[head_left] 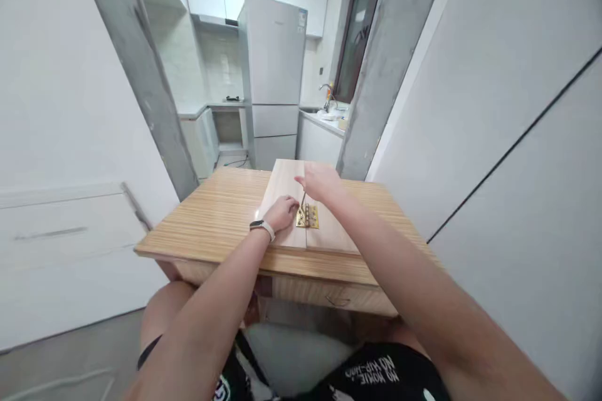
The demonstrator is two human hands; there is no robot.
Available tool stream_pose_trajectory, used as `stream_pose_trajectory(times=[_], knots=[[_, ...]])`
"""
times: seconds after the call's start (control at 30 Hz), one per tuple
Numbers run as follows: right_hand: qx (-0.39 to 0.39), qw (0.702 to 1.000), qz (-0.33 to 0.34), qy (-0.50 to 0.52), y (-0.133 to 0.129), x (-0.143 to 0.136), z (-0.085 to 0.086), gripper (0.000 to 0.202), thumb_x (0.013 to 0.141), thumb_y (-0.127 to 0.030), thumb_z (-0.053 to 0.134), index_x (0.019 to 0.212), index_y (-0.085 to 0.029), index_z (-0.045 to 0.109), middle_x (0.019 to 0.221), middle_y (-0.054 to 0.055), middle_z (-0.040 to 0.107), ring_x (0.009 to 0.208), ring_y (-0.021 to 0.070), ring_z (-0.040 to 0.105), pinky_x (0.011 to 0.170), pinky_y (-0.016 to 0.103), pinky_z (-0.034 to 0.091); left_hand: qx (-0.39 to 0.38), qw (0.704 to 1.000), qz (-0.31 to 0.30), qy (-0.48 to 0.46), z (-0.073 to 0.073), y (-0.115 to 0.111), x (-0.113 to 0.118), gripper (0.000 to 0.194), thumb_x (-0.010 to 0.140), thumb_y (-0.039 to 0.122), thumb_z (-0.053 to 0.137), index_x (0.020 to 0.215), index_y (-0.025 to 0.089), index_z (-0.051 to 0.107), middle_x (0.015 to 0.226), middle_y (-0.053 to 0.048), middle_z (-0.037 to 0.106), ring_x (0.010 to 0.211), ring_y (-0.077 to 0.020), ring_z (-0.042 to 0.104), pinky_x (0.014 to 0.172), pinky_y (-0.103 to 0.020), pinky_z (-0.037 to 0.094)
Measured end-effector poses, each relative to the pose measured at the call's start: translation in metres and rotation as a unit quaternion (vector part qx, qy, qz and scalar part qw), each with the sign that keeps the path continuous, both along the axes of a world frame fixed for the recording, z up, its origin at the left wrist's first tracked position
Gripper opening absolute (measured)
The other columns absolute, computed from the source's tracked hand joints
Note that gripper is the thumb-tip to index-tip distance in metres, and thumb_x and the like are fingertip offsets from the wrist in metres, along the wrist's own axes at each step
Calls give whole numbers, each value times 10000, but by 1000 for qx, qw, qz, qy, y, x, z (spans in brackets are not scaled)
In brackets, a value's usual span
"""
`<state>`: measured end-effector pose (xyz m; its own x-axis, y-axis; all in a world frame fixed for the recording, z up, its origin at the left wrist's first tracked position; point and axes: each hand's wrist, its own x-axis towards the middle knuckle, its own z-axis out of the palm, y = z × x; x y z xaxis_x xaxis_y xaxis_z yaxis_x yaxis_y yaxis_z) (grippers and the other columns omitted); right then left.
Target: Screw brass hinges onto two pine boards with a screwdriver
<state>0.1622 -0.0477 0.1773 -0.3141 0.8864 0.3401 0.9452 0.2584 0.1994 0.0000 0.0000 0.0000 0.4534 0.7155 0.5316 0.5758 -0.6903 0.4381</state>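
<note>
Two pale wooden boards (286,235) lie edge to edge on the table. A brass hinge (308,217) spans their seam near the front, its leaves spread flat. My right hand (322,180) is closed above it around what looks like a screwdriver (303,198); the handle is hidden in the fist. The thin shaft slants down to the hinge's left leaf. My left hand (282,212), with a banded watch at the wrist, rests on the left board. Its fingers are curled together, tips at the hinge's upper left corner; anything pinched there is hidden.
The wood-grain table (207,219) has a drawer (329,297) in front, above my knees. Beyond it stand a grey fridge (275,56) and a sink tap (326,94). A white wall (70,75) and white panels (493,106) flank the table closely.
</note>
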Motion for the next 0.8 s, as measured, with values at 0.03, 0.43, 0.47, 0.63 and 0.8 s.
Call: stream_pose_trajectory(times=[0.03, 0.43, 0.47, 0.63, 0.8], knots=[[-5, 1000, -12, 5, 0, -3, 0, 553, 1066, -528, 473, 1316, -59, 626, 1199, 266, 740, 1174, 341, 703, 959, 396, 520, 0, 1000, 0, -1, 0, 0, 0, 292, 976, 136, 519, 1119, 175, 770, 1152, -114, 716, 1140, -239, 639, 1077, -372, 499], [-103, 994, 26, 7, 10, -7, 7, 259, 1032, -322, 569, 1238, -194, 661, 1184, 148, 768, 1107, 265, 715, 834, 300, 485, -12, 1000, 7, 0, 3, -3, -1, 330, 967, 98, 504, 1158, 172, 763, 1194, -122, 709, 1149, -241, 635, 1093, -386, 497], [-117, 992, 46, -2, 12, -6, 8, 226, 1020, -304, 591, 1210, -206, 665, 1172, 130, 772, 1089, 251, 716, 810, 285, 473, -12, 1000, 7, -1, 2, -3, -1, 329, 968, 100, 505, 1159, 173, 763, 1198, -122, 707, 1153, -241, 634, 1094, -386, 496], [-141, 985, 93, -29, 17, 2, 10, 141, 997, -272, 619, 1115, -227, 682, 1130, 80, 779, 1043, 220, 714, 773, 263, 445, -14, 1000, 5, -4, 2, -3, -2, 326, 975, 105, 500, 1156, 174, 763, 1193, -121, 707, 1158, -237, 633, 1094, -384, 495], [-78, 997, 19, 10, 7, -2, 9, 534, 1034, -579, 512, 1313, -141, 635, 1245, 213, 739, 1191, 313, 683, 918, 345, 494, -17, 1000, 11, -5, 1, -3, -1, 330, 972, 106, 504, 1160, 186, 764, 1198, -115, 705, 1169, -237, 632, 1104, -382, 492]])
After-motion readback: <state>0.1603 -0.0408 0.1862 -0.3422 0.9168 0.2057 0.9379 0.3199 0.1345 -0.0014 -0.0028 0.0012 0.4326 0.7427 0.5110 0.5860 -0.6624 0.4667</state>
